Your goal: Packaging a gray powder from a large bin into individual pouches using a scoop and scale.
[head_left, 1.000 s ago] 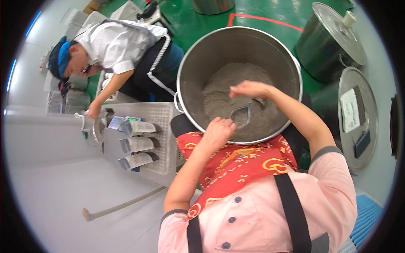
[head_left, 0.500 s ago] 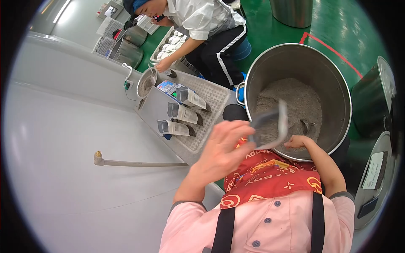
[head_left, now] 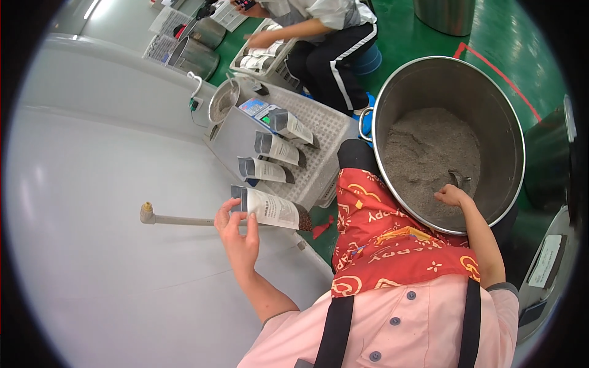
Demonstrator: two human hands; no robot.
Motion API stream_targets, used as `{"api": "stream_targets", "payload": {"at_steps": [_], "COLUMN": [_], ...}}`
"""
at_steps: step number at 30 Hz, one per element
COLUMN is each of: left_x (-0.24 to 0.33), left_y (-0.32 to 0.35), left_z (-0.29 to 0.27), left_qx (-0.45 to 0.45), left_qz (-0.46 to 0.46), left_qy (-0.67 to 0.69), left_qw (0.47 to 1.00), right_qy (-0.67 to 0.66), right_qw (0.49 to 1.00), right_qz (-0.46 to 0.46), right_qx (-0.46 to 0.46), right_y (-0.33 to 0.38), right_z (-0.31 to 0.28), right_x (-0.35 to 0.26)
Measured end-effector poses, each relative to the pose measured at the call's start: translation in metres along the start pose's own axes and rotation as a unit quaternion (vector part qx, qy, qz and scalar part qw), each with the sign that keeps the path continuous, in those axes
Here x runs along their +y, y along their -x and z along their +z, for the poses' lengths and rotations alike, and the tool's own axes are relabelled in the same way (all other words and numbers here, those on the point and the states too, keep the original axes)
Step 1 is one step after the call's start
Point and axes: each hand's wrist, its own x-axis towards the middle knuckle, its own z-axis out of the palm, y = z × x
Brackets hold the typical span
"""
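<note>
My left hand [head_left: 238, 236] holds a grey and white pouch [head_left: 270, 208] by its open grey top, lying sideways over the grey surface, its dark bottom end toward the pot. My right hand [head_left: 451, 196] reaches down inside a large steel pot [head_left: 392, 80] of greyish grain [head_left: 429, 153]. Its fingers are curled at the handle of a metal scoop [head_left: 460, 179] stuck in the grain. I wear a pink shirt with a black-strapped apron and a red patterned cloth.
A white perforated crate [head_left: 325, 132] left of the pot carries three more pouches [head_left: 279, 147], a small scale [head_left: 257, 107] and a metal bowl [head_left: 222, 101]. A seated co-worker [head_left: 325, 37] handles another crate beyond. A thin pipe [head_left: 178, 219] juts out near my left hand.
The scoop went from over the pouch back down into the grain with my right hand. My left hand carried the pouch left, away from the pot. My view turned left.
</note>
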Motion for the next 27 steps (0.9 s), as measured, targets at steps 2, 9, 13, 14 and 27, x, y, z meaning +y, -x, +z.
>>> {"api": "stream_targets", "payload": {"at_steps": [2,9,13,14,27], "left_x": [-0.025,-0.111,-0.139,-0.146,-0.058], "left_y": [0.005,0.002,-0.002,-0.002,-0.023], "left_z": [0.002,0.040,0.064,0.071,0.086], "left_qx": [0.003,0.016,0.102,0.128,0.165], "left_qz": [-0.042,-0.044,-0.069,-0.065,-0.025], "left_qy": [-0.006,-0.134,-0.124,-0.119,-0.070], "left_qw": [0.999,0.990,0.985,0.983,0.983], "right_qy": [0.000,0.002,-0.008,-0.007,0.000], "right_qw": [1.000,1.000,1.000,1.000,0.998], "right_qz": [-0.002,-0.003,0.003,0.003,-0.011], "right_qx": [-0.005,0.010,0.018,0.018,0.056], "right_y": [-0.003,-0.008,-0.002,-0.004,-0.010], "right_z": [0.000,0.004,0.002,0.003,-0.001], "right_x": [-0.002,0.005,0.002,0.006,0.005]}}
